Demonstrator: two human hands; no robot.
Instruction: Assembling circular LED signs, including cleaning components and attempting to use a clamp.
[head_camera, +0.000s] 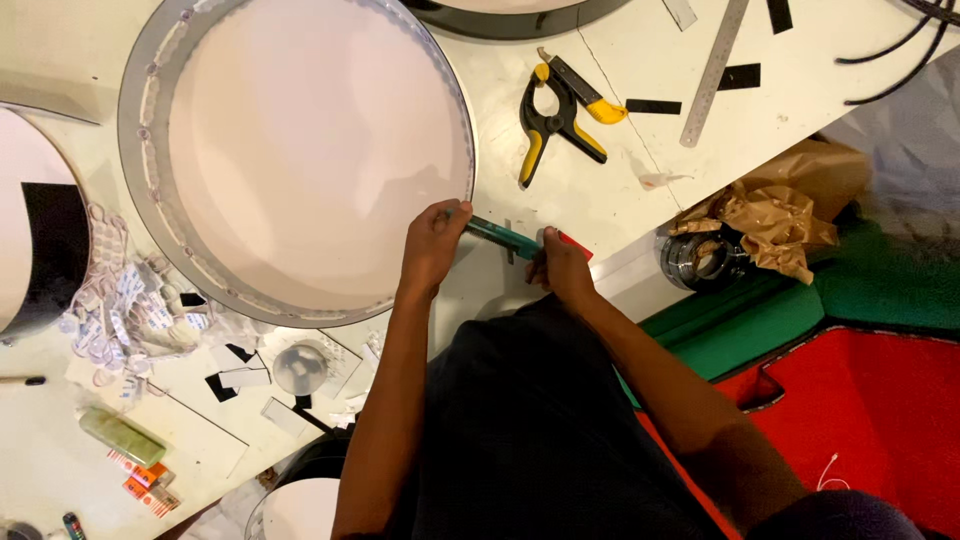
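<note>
Beside the round white panel (310, 150), left hand (432, 245) grips a teal tool (505, 238) — right hand (562, 268) pinches its red end
</note>
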